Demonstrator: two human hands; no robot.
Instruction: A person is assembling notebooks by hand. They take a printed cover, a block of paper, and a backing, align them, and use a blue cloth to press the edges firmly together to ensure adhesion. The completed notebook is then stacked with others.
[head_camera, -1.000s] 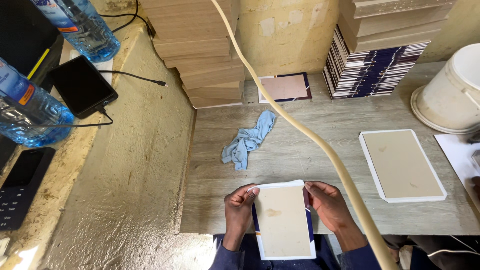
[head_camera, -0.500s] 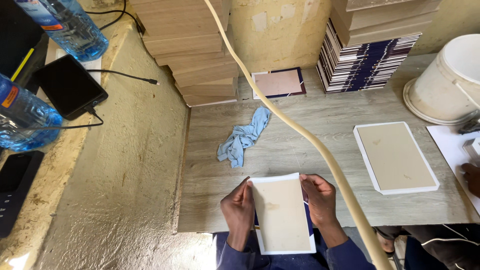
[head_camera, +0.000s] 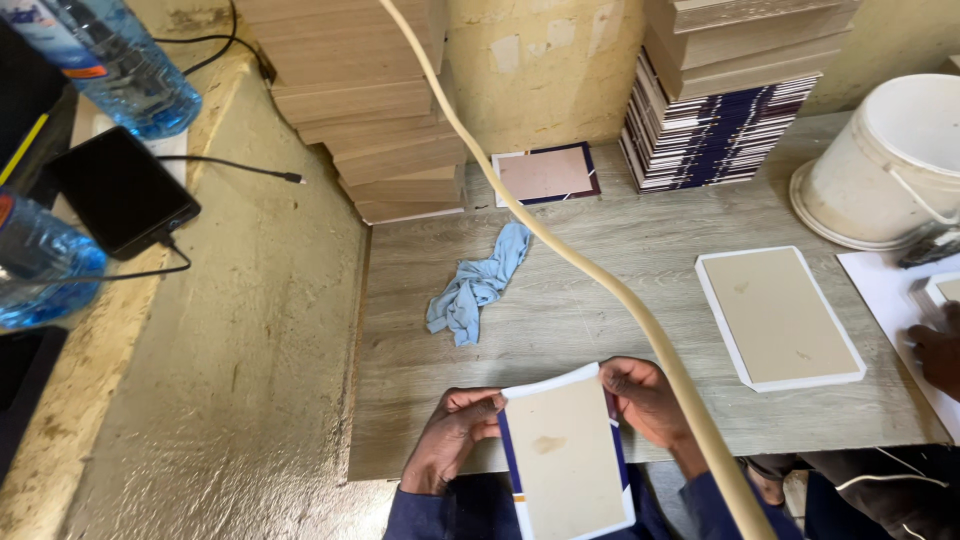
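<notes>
A tan board panel (head_camera: 565, 455) with a white and dark blue wrapper folded around its edges is tilted over the table's near edge. My left hand (head_camera: 452, 432) grips its left side, fingers curled at the upper left corner. My right hand (head_camera: 645, 398) pinches its upper right corner, where the white flap curls up. A thick beige hose (head_camera: 560, 245) runs diagonally across the view, passing over my right forearm.
On the grey wooden table (head_camera: 600, 310) lie a crumpled blue cloth (head_camera: 475, 285) and a second tan panel on white paper (head_camera: 778, 318). Stacks of boards (head_camera: 370, 110) and blue-edged covers (head_camera: 710, 130) stand at the back. A white bucket (head_camera: 885, 160) and another person's hand (head_camera: 935, 350) are at right.
I have lifted the panel's far end toward me, with the white flap now curling up. My head has moved closer, and another person's hand now shows at the right edge.
</notes>
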